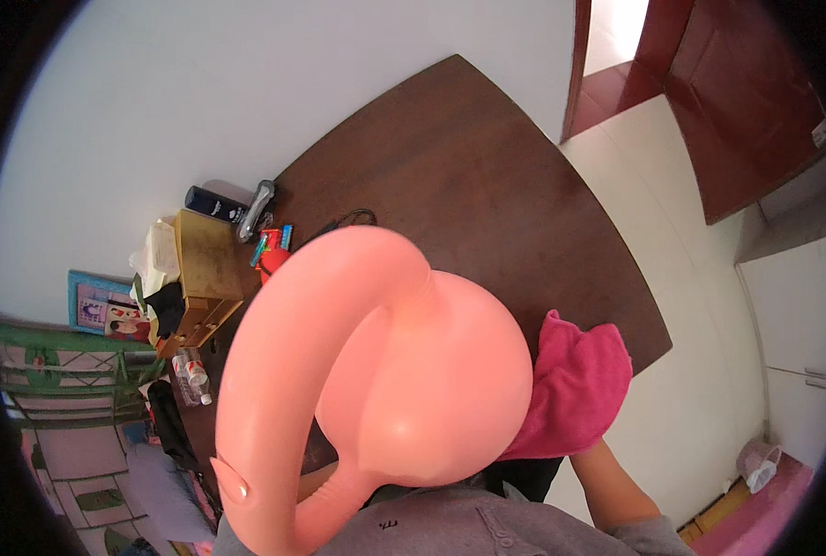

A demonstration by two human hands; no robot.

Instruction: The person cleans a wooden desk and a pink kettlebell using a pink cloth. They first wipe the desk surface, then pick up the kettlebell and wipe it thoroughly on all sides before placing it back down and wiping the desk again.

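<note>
A large peach-pink inflatable (469, 371) fills the middle of the view, close in front of my chest. It has a round body and a thick tube curving from its top round to its lower side, with a small flap or valve on the tube. A bright pink towel (580, 385) lies against the body's right side. My right forearm (612, 482) runs up to the towel's lower edge; the hand is hidden there, so its grip does not show. Behind the inflatable my left hand is out of sight, with only a sliver of forearm (316, 484) showing.
Beyond the inflatable spreads a dark brown table (450, 157). At its left stand a wooden drawer box (207, 255), a dark cylindrical bottle (216, 202), a grey device (256, 208) and clear plastic bottles (190, 375). White cabinets (793, 315) and a dark red door (737, 102) are at right.
</note>
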